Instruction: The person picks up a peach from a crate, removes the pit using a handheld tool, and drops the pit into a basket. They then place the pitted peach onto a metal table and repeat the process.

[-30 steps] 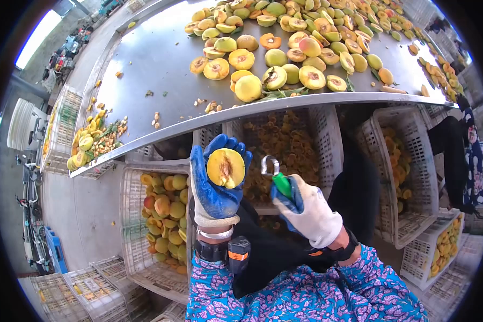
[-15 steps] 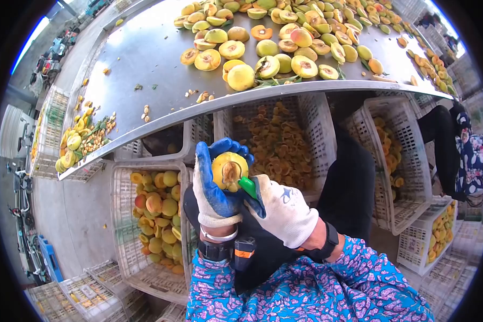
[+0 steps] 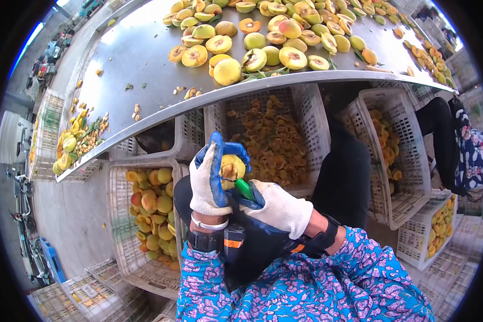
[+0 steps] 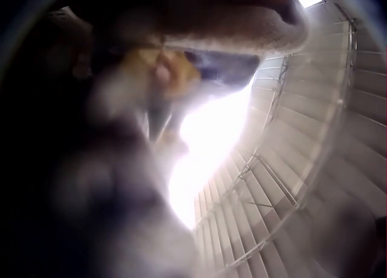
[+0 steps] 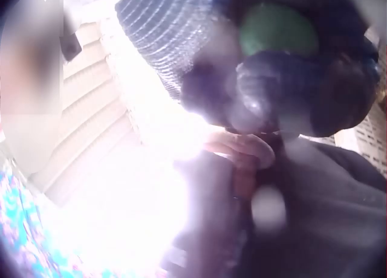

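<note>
Two gloved hands meet just below the near edge of the metal bench (image 3: 139, 64), a peach half (image 3: 232, 167) cupped in the left hand (image 3: 209, 180) and a green-handled tool (image 3: 244, 189) in the right hand (image 3: 279, 208). The step in hand looks like working the stone area out of the cut face; to do it well, the tool should follow the edge of the core in a short, shallow turn, sparing the flesh, while the cupping fingers brace the half from behind — clear of the working end, which is hidden here. Pressing too hard could split the fruit or let the tool slip into the glove. The left grip is curled round the half, its palm turned inward and fingers raised; the right grip is closed firmly about the handle, knuckles upward, reaching in from the right with the wrist low. Both wrists sit close together over the lap — a steady pose for small, controlled strokes.
</note>
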A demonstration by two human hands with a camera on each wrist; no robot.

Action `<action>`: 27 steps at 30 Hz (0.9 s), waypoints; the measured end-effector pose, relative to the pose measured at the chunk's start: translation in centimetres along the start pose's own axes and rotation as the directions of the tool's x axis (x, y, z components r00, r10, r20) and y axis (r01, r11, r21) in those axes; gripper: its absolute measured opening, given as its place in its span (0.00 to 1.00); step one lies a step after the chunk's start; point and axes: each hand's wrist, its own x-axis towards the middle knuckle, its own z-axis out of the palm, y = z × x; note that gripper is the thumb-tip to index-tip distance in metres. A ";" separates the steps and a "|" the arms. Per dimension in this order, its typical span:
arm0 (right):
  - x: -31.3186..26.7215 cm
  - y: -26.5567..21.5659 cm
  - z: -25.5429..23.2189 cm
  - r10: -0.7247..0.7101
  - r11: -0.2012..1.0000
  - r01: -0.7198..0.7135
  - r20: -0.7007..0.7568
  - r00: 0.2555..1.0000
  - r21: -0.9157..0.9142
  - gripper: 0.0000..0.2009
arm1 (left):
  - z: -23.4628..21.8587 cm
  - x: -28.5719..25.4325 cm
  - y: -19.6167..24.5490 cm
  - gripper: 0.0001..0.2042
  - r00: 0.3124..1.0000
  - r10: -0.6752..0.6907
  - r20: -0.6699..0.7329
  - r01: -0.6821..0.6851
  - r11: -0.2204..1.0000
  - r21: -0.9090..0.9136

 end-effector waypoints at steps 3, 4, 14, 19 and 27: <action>-0.2 -1.0 -1.6 0.224 0.870 -0.308 0.248 0.942 0.385 0.10 | 0.5 0.1 0.0 0.22 0.997 -0.058 0.044 0.057 0.998 0.013; -0.1 -1.5 -1.9 0.299 0.824 -0.407 0.307 0.904 0.394 0.10 | 0.5 0.1 -0.1 0.22 0.997 -0.047 0.069 0.044 0.998 0.047; -1.2 -1.7 -3.5 0.257 0.224 -0.657 0.607 0.752 0.720 0.06 | 0.7 0.3 -0.2 0.23 0.990 -0.040 0.136 0.041 0.999 0.000; -1.1 -1.8 -1.7 0.362 0.652 -0.544 0.413 0.836 0.529 0.09 | -0.2 -0.2 -0.4 0.20 0.985 -0.025 0.168 0.021 0.999 0.029; -1.1 -2.3 -3.0 0.171 0.123 -0.710 0.690 0.703 0.693 0.08 | -0.2 -0.2 -0.2 0.22 0.984 0.025 0.177 -0.014 0.998 -0.060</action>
